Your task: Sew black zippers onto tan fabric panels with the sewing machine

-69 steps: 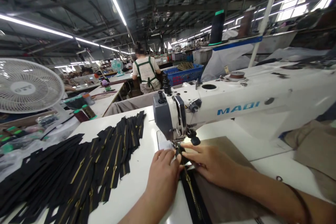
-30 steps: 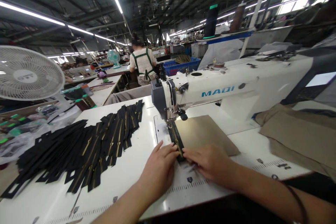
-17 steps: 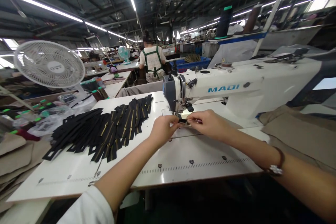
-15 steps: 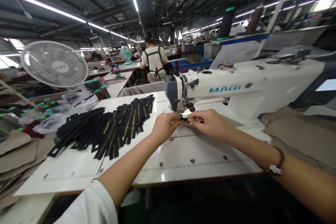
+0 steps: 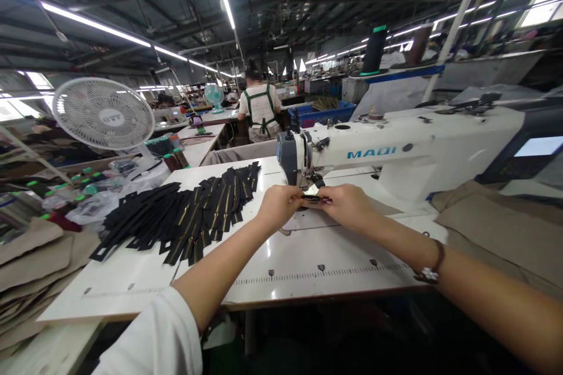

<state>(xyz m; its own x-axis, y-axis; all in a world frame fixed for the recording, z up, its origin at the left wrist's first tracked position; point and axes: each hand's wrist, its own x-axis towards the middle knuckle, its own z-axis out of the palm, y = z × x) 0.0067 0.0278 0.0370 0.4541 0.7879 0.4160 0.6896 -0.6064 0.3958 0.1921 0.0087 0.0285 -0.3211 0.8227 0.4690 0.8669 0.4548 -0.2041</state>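
Head view, hands (image 5: pixel 278 209) now higher, pinching strip (image 5: pixel 311 197)

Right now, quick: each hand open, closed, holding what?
Left hand: closed, holding the black strip.
Right hand: closed, holding the same black strip.

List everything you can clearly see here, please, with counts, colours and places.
Flat smooth worktable: one, white, front centre.
Long metal sewing machine: one, white and grey, worktable's right half.
Zipper strips: many, black, some showing gold-coloured teeth, worktable's left half.
Small thin strip: one, dark, held near sewing machine's head.
Flat fabric pieces: several, brown, piled far left and right.
Round caged fan: one, white, left.
Small round fan: one, teal, background.
Tall thread cones: two, black and brown, upper right.
Open plastic basket: one, blue, behind sewing machine.
Nearest co-worker: one, pale top with green straps, background.
Left hand: one, bare, at strip's left end.
Right hand: one, bare, at strip's right end.
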